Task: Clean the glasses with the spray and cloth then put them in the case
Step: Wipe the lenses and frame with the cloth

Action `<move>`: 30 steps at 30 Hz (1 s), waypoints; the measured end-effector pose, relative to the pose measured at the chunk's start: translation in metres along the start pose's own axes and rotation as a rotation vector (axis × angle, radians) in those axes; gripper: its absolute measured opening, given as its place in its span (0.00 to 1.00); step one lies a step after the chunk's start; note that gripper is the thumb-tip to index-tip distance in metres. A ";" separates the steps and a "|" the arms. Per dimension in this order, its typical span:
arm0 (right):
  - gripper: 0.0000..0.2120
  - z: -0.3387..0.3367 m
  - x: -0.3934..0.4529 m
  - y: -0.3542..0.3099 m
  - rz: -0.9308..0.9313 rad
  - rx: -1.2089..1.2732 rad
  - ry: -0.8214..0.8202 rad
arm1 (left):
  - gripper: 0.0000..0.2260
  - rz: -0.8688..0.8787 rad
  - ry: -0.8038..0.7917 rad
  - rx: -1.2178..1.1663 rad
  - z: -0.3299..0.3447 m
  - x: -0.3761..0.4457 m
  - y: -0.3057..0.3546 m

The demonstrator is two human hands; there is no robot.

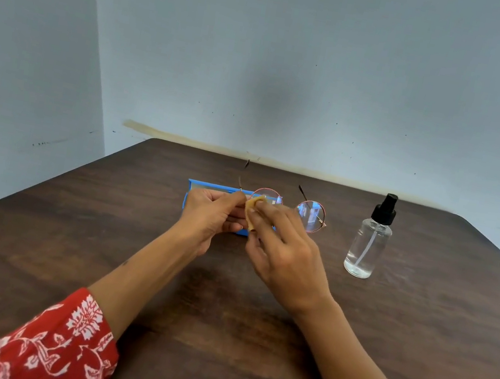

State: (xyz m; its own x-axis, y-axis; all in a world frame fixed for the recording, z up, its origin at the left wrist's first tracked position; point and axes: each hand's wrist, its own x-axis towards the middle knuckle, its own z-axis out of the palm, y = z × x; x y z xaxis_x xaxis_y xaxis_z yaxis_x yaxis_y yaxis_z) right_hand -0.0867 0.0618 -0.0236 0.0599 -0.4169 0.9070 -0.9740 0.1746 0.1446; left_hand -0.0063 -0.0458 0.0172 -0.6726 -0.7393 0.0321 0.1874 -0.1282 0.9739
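Round glasses (310, 216) with a thin pink-gold frame are held up over the table, temples pointing away from me. My left hand (209, 215) grips the frame at its left lens. My right hand (283, 255) presses a small yellow cloth (251, 211) against that left lens. Behind my hands lies an open blue case (209, 186), mostly hidden by them. A clear spray bottle (368, 240) with a black nozzle stands upright to the right, apart from both hands.
The dark wooden table (219, 317) runs up to a pale blue wall at the back. Its front edge is near me at the bottom left. My left arm has a red patterned sleeve (47, 344).
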 end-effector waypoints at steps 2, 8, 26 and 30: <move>0.12 -0.002 0.000 0.001 -0.006 -0.015 -0.003 | 0.06 0.008 0.005 0.007 -0.001 0.000 0.000; 0.14 -0.005 0.003 0.006 0.034 -0.110 0.064 | 0.06 -0.012 0.011 0.038 -0.002 0.002 -0.002; 0.13 -0.001 0.000 0.007 0.092 -0.103 0.052 | 0.07 0.007 0.022 0.084 -0.005 0.005 -0.004; 0.17 0.003 0.001 0.003 0.060 -0.079 0.048 | 0.07 0.005 0.008 0.093 -0.004 0.004 -0.005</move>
State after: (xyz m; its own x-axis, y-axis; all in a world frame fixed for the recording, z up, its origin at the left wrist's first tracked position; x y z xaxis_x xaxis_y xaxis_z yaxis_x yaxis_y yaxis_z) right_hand -0.0897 0.0595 -0.0233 0.0139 -0.3607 0.9326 -0.9559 0.2689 0.1183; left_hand -0.0075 -0.0507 0.0117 -0.6659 -0.7452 0.0353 0.1233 -0.0633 0.9903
